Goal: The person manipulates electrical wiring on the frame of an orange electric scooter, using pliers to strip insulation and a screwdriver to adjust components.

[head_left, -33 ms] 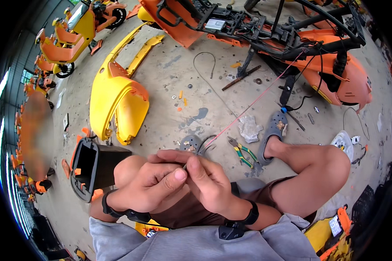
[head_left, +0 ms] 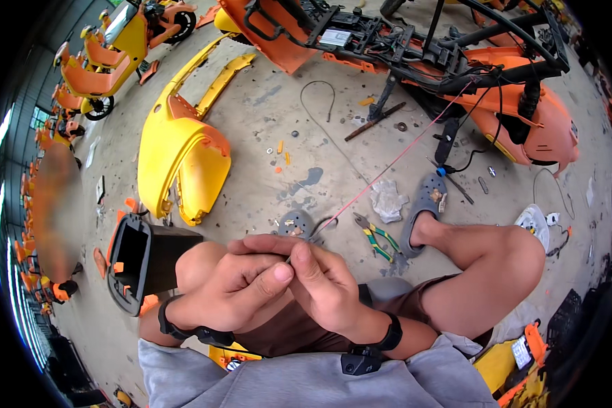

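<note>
left hand (head_left: 228, 289) and right hand (head_left: 319, 282) meet at the near centre, fingers pinching the end of a thin pink wire (head_left: 394, 162). keep it taut; pliers (head_left: 376, 236) lie just right.

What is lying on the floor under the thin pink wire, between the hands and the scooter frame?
Under the pink wire lie a crumpled clear plastic piece and green-yellow pliers on the concrete floor. Its near end is hidden between the left hand and right hand.
</note>
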A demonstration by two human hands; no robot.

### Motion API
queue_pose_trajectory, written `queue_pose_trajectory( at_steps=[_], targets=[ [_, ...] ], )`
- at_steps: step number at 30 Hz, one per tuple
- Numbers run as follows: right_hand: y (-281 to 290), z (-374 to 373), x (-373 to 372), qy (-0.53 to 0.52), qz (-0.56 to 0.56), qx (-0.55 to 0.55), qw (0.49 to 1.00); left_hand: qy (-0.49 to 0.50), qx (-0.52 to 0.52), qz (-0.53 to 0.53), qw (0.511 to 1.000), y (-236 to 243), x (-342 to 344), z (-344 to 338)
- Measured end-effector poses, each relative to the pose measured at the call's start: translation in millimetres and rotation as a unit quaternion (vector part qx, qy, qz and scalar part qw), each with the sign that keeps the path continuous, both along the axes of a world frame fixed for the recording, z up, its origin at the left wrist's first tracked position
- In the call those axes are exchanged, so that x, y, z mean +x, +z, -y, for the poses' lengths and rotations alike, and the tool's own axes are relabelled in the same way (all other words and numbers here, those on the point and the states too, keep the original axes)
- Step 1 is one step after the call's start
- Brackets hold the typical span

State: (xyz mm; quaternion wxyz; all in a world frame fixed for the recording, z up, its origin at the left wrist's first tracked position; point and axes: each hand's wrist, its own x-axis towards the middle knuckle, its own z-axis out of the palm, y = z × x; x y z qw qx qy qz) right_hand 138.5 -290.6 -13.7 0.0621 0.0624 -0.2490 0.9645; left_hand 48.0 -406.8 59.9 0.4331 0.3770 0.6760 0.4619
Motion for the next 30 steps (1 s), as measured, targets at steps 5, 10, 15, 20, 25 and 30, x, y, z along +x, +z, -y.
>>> queue_pose_trajectory(
  at_steps=[5,10,15,20,25,30],
  targets=[
    [-15.8,6.8,9.1,-0.064,-0.050,0.147,0.986,-0.056,0.087,-0.089,0.991,-10.8,4.1,1.0],
    [-4.7,13.6,6.8,-0.155,-0.090,0.156,0.971,-0.127,0.064,-0.143,0.979,0.3,-2.5,-1.3],
    [-1.4,20.9,12.8,-0.125,-0.030,0.179,0.975,-0.028,0.075,-0.224,0.971,-3.1,7.4,5.7],
    [2.7,29.6,12.3,-0.102,-0.026,0.178,0.978,-0.087,0.051,-0.102,0.990,-4.7,0.8,33.1],
    [8.1,51.5,9.1,-0.080,-0.052,0.145,0.985,-0.007,0.027,-0.032,0.999,-2.4,13.5,60.1],
    [28.8,91.3,8.6,-0.117,-0.046,0.057,0.990,0.199,-0.042,-0.151,0.967,12.9,37.1,104.4]
  ],
)
